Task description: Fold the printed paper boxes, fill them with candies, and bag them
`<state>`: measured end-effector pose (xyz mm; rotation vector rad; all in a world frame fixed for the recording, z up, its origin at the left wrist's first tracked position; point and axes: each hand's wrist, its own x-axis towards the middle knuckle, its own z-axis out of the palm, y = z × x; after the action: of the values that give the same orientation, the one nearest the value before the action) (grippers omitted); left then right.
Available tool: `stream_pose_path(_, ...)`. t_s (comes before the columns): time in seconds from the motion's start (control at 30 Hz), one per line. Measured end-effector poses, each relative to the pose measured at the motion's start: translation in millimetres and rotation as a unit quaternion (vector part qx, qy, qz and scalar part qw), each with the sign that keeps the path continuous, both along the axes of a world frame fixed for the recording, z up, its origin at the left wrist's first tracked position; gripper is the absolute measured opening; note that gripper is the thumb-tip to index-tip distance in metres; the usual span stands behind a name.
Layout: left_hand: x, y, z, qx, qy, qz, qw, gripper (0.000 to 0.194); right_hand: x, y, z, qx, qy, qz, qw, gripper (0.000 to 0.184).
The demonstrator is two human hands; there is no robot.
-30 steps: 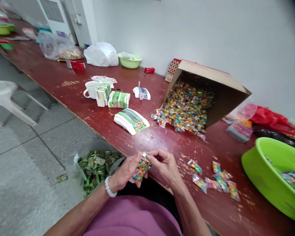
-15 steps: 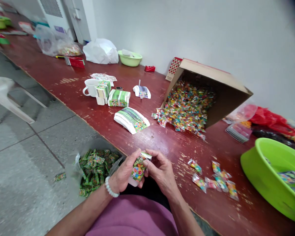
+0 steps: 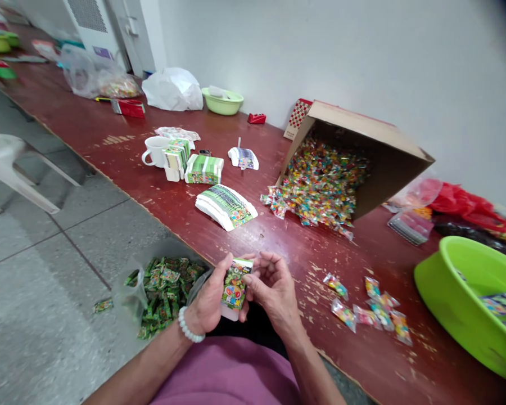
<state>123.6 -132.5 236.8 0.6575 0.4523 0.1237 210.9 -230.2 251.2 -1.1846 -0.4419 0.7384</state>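
Between my hands, at the table's front edge, is a small green printed candy box (image 3: 235,284) with a white flap at its lower end. My left hand (image 3: 208,301), a beaded bracelet at the wrist, grips it along the left side. My right hand (image 3: 274,289) presses its thumb on the box's printed face, fingers curled at the right side. A fanned stack of flat green boxes (image 3: 227,207) lies on the table just beyond. Several wrapped candies (image 3: 379,312) are scattered to the right. Many more wrapped candies (image 3: 320,180) spill from a tipped cardboard carton (image 3: 388,140).
Below the table edge on the left stands a clear bag (image 3: 135,292) of filled green boxes (image 3: 168,289). A green basin (image 3: 447,304) is at the right. Bundled boxes (image 3: 204,169) and a white mug (image 3: 155,152) sit farther back. A white stool (image 3: 12,163) stands left.
The box has turned a little more upright, its printed face showing more fully. My right fingers have loosened slightly along its right side. Other things stay put.
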Motion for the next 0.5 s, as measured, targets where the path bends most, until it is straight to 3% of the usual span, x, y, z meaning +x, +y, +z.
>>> stream_pose_path(0.13, -1.1, -1.8, -3.2, 0.039, 0.020, 0.018, 0.999, 0.064, -3.5, -0.1, -2.0, -0.031, -0.006, 0.023, 0.999, 0.027)
stream_pose_path(0.3, -3.8, -1.6, -7.5, 0.166, 0.045, 0.037, 0.984, 0.069, -3.4, 0.0, -4.3, -0.024, -0.015, 0.025, 0.999, 0.024)
stream_pose_path(0.4, -6.3, -2.0, -5.3, 0.237, 0.043, 0.018, 0.970, 0.071, 2.0, -2.5, -4.0, -0.024, -0.041, 0.012, 0.999, 0.031)
stream_pose_path(0.5, -8.4, -3.0, -2.7, 0.296, 0.037, -0.021, 0.954, 0.072, 11.6, -8.1, -3.7, -0.083, -0.097, 0.080, 0.989, 0.028)
